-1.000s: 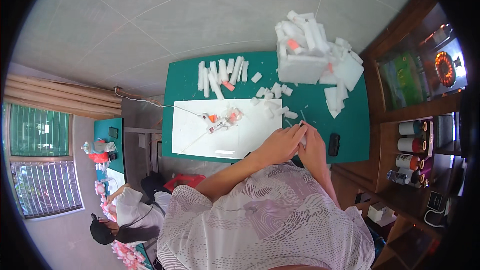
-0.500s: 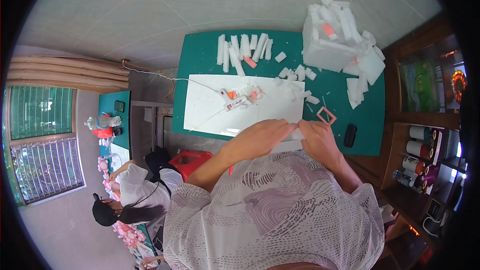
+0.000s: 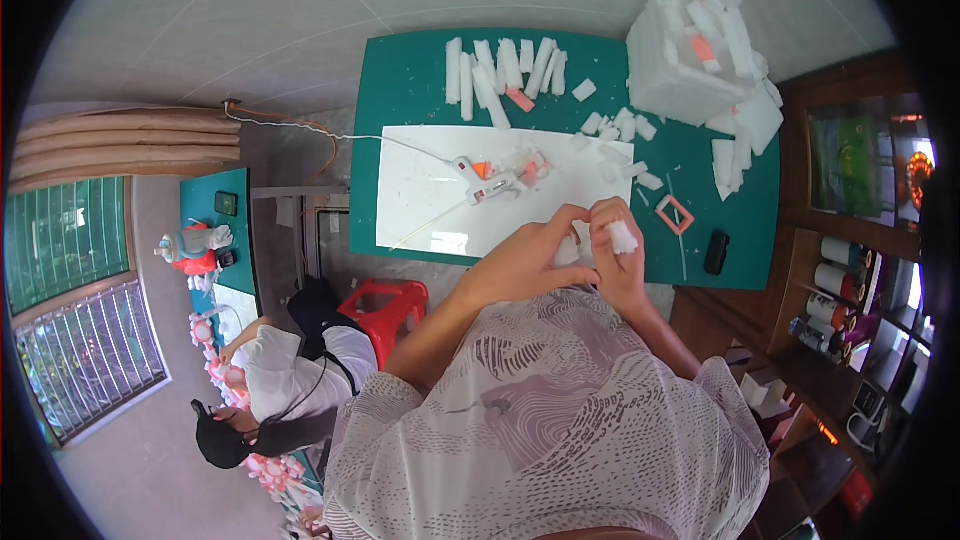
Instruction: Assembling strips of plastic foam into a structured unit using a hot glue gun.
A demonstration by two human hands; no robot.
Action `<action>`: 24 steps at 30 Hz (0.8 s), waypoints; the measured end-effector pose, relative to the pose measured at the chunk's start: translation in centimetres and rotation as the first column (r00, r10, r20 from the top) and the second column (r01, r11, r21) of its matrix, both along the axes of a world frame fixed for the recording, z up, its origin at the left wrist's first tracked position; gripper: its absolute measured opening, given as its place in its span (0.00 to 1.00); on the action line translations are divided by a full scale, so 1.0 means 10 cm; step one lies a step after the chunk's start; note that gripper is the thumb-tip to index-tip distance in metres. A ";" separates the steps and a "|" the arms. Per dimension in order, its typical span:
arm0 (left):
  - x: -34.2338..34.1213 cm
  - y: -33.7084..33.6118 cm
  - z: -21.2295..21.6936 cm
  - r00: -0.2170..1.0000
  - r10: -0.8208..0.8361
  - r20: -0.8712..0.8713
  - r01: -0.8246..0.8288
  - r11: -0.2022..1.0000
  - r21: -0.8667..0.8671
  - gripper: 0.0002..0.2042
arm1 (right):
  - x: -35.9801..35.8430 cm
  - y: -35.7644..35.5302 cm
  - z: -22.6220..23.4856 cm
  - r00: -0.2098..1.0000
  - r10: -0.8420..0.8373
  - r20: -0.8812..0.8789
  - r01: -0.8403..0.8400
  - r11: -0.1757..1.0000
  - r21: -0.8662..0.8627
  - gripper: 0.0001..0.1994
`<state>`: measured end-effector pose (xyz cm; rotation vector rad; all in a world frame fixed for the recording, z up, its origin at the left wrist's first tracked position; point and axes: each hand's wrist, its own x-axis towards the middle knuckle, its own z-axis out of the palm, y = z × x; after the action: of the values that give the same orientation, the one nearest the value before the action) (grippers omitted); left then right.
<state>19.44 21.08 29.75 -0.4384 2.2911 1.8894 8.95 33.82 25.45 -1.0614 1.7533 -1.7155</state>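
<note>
Close to my body at the table's front edge, both hands work on white foam. My left hand curls its fingers around a white foam piece, partly hidden between the two hands. My right hand is closed, with a small white foam chunk showing at its fingers. Whether the two bits are one piece, I cannot tell. Just beyond lies a white board bearing a hot glue gun and pink-and-white scraps. A small pink frame rests right of my right hand.
White foam strips lie along the green table's far side. A white foam box full of offcuts stands far right, above a black case. A red stool and a seated person are at left.
My hands have turned and drawn a little apart at the fingertips, exposing a foam chunk at my right fingers. The whole view has shifted slightly.
</note>
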 end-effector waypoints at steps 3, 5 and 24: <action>0.11 -0.10 -0.36 0.965 -0.162 -0.208 0.127 0.977 -0.174 0.17 | 0.12 -0.10 0.04 0.987 -0.016 0.163 0.012 1.000 0.026 0.10; 0.15 -0.14 -0.40 0.954 -0.152 -0.257 0.099 0.973 -0.208 0.14 | 0.15 -0.12 0.04 0.968 -0.048 0.245 0.030 0.997 0.075 0.09; -0.19 -0.22 -0.48 0.360 0.840 -0.406 -0.557 0.543 0.629 0.09 | 0.16 -0.32 -0.18 0.585 -0.004 0.811 0.022 1.000 -0.011 0.19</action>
<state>17.51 18.90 24.97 -0.9669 2.0771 3.4068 10.51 30.58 23.69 -0.1392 1.1151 -1.7979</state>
